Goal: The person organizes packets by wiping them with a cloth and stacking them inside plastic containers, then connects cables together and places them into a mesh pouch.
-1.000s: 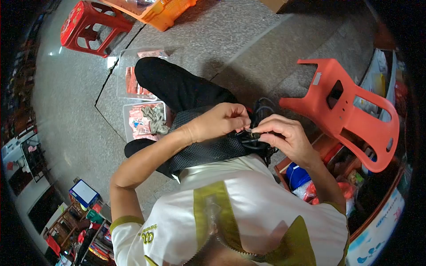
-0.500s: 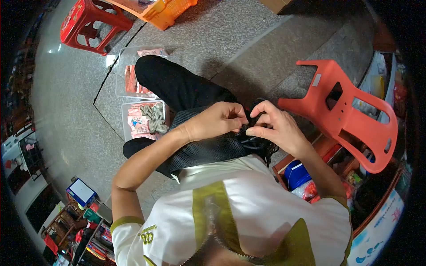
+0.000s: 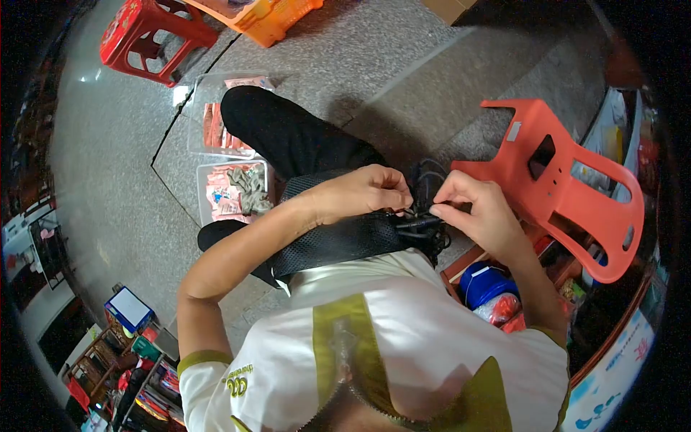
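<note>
Over my lap lies a black mesh piece (image 3: 338,245), with a bundle of black cords (image 3: 421,234) at its right end. My left hand (image 3: 371,193) is closed in a pinch at the upper edge of this bundle, on something too small to make out. Just to its right, my right hand (image 3: 471,207) has thumb and forefinger nearly together above the cords. Whatever is between those fingertips is too small to name. A small gap separates the two hands.
Two clear boxes (image 3: 200,189) with pink packets stand left of my legs, grey cloth in the nearer one. A red stool (image 3: 155,50) and orange crate (image 3: 270,25) are farther off. At right are a red-orange chair (image 3: 529,162) and a blue container (image 3: 486,286).
My right hand has moved slightly right, away from my left hand, and its spread fingers have come together. My left hand stays at the cords, shifted a little right.
</note>
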`<action>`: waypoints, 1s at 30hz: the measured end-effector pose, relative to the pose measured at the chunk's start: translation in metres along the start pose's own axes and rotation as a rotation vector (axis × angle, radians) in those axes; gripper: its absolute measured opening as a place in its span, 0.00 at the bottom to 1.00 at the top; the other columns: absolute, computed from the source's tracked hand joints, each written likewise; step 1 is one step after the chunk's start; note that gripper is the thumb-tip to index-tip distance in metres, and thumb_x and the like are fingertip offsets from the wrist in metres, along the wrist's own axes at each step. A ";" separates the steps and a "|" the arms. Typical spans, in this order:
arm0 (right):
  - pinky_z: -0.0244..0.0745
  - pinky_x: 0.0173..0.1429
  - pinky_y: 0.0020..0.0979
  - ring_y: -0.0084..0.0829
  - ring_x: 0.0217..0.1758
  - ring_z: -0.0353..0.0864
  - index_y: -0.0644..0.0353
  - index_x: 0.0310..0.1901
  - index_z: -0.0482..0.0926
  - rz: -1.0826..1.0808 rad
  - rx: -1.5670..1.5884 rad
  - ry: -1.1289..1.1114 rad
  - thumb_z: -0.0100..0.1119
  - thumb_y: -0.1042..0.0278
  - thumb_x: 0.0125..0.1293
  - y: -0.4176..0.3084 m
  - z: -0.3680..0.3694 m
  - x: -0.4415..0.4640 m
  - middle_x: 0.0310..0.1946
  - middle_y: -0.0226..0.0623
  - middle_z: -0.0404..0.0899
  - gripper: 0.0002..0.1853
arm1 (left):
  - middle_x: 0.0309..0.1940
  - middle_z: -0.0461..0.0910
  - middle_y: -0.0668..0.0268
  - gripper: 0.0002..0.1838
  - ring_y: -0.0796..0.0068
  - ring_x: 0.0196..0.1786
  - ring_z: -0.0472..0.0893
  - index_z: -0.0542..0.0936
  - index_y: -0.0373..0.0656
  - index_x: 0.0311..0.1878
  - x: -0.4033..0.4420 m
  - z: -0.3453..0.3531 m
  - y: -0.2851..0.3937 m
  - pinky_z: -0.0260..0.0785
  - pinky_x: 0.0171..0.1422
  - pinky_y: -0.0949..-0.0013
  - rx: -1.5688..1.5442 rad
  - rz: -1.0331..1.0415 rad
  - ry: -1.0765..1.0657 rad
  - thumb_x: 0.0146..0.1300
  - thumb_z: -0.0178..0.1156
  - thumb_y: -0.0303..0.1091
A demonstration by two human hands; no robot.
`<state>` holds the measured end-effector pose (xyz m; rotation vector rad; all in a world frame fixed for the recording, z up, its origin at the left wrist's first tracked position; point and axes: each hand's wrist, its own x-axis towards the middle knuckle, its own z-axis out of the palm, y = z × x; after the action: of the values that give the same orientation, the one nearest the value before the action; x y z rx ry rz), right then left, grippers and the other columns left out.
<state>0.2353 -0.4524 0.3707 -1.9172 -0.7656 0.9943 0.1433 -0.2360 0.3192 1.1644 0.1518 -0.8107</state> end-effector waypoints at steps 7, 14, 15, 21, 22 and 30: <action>0.78 0.38 0.24 0.21 0.38 0.80 0.64 0.44 0.73 0.339 0.384 -0.074 0.58 0.77 0.66 0.005 -0.003 -0.002 0.33 0.32 0.80 0.06 | 0.33 0.79 0.65 0.10 0.75 0.41 0.79 0.74 0.35 0.40 0.003 0.013 0.007 0.72 0.48 0.69 0.470 0.053 0.150 0.70 0.53 0.34; 0.77 0.30 0.24 0.21 0.31 0.80 0.66 0.39 0.71 0.351 0.388 -0.156 0.58 0.79 0.65 0.006 -0.006 -0.010 0.31 0.38 0.81 0.05 | 0.31 0.77 0.67 0.09 0.78 0.38 0.77 0.73 0.37 0.40 0.013 0.021 -0.021 0.71 0.45 0.72 0.028 0.105 0.183 0.71 0.53 0.34; 0.76 0.29 0.24 0.21 0.30 0.80 0.65 0.39 0.71 0.336 0.369 -0.176 0.58 0.79 0.65 0.009 -0.006 -0.010 0.30 0.38 0.81 0.05 | 0.31 0.76 0.68 0.09 0.79 0.37 0.76 0.73 0.37 0.40 0.014 0.022 -0.023 0.70 0.44 0.73 -0.055 0.109 0.196 0.71 0.53 0.34; 0.71 0.25 0.26 0.21 0.23 0.78 0.63 0.40 0.70 0.248 0.138 -0.190 0.58 0.75 0.66 -0.007 0.006 0.003 0.25 0.34 0.82 0.06 | 0.30 0.74 0.72 0.09 0.82 0.35 0.73 0.73 0.38 0.40 0.016 0.023 -0.026 0.68 0.41 0.76 -0.006 0.097 0.204 0.70 0.54 0.35; 0.70 0.24 0.26 0.21 0.22 0.78 0.63 0.40 0.70 0.232 0.109 -0.195 0.58 0.74 0.66 -0.010 0.007 0.005 0.24 0.33 0.82 0.06 | 0.30 0.74 0.72 0.09 0.82 0.35 0.73 0.74 0.37 0.40 0.014 0.023 -0.026 0.68 0.41 0.77 -0.007 0.114 0.190 0.70 0.55 0.35; 0.72 0.19 0.20 0.18 0.24 0.78 0.63 0.43 0.77 0.291 0.289 -0.012 0.59 0.76 0.63 -0.005 0.012 0.006 0.30 0.34 0.81 0.07 | 0.33 0.78 0.70 0.11 0.81 0.35 0.74 0.79 0.37 0.43 0.011 0.014 -0.016 0.67 0.41 0.76 -0.137 0.057 0.128 0.64 0.61 0.36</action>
<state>0.2272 -0.4404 0.3690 -1.7982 -0.3295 1.2209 0.1368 -0.2558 0.3074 1.0860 0.2745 -0.6652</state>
